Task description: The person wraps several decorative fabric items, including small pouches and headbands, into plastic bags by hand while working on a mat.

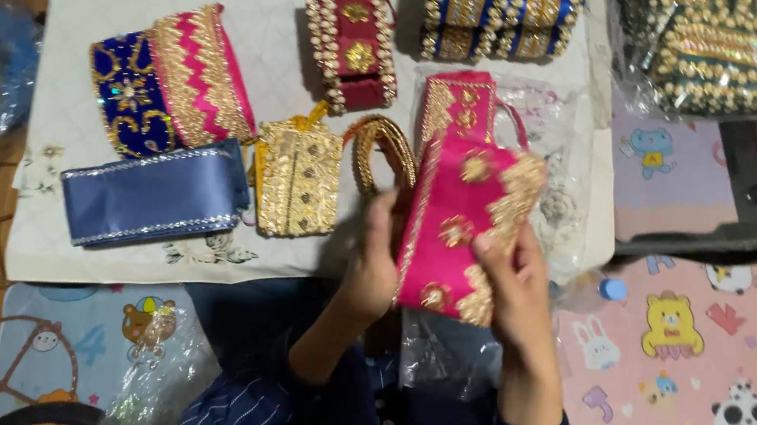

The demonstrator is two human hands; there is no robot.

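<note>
The pink bag (455, 228) between the hands is matt cloth with glittering gold lace and round metallic studs. On the left, the blue ribbon roll (154, 193) is smooth, shiny satin with a sparkly edge. The gold pouch (299, 180) beside it looks like stiff brocade. They lie on a quilted white cloth (90, 14), matt and soft. The near play mat (680, 383) on the right is smooth foam, and crinkled clear plastic wrap (438, 349) lies glossy below the bag.

Warm, dim indoor light from above, soft shadows, slight motion blur, dark corners.
</note>
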